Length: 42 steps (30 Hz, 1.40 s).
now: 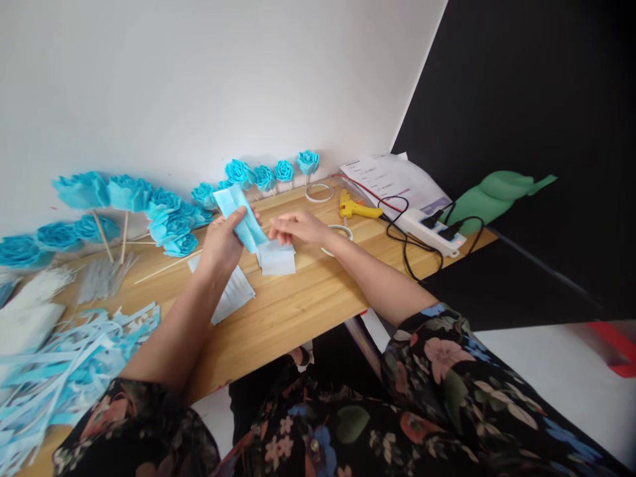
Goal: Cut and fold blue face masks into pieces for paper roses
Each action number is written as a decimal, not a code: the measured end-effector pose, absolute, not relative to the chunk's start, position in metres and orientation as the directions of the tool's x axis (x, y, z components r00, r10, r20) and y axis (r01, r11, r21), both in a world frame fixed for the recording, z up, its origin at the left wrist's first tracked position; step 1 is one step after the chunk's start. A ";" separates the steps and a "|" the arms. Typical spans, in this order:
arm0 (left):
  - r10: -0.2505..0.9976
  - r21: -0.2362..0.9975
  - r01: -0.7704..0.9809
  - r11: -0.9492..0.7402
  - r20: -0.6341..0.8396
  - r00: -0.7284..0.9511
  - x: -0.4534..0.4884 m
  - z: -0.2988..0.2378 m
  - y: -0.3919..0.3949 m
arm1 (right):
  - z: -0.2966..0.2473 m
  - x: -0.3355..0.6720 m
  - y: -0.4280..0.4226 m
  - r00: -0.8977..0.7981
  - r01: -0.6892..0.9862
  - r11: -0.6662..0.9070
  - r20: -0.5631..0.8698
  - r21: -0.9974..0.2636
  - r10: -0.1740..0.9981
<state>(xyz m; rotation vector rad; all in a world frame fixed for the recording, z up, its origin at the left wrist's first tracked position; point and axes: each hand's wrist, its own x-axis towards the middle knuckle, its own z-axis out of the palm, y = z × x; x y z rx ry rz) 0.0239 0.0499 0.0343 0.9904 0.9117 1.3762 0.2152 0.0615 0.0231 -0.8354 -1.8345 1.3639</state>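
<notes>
My left hand (222,240) is closed around a light blue disposable face mask piece (248,230), thumb on top, held tilted above the table. To its right is my right hand (301,228), fingers bent together close to the mask piece's lower right edge. Whether anything is between those fingertips is hidden. Below the hands lie a pale folded mask piece (279,260) and another pale blue mask piece (233,295) on the wooden table (298,315).
Blue fabric flowers (163,209) on sticks line the wall. Cut blue-white strips (84,364) pile up at left. A yellow glue gun (358,208), tape rings (318,193), a power strip (430,232) with black cables, papers (392,179) and a green bag (489,199) occupy the right side.
</notes>
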 end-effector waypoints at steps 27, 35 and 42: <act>0.938 0.993 -0.027 0.112 -0.096 0.334 0.037 0.011 0.034 | 0.015 0.206 0.060 -0.307 -0.048 0.263 0.265 -0.964 0.914; 0.935 0.991 0.063 0.114 -0.128 0.332 0.039 0.023 0.028 | 0.017 0.207 0.061 -0.224 -0.047 0.290 0.293 -0.956 0.929; 0.946 0.985 0.047 0.166 -0.172 0.275 0.038 0.017 0.030 | 0.018 0.207 0.061 -0.332 -0.052 0.231 0.235 -0.972 0.914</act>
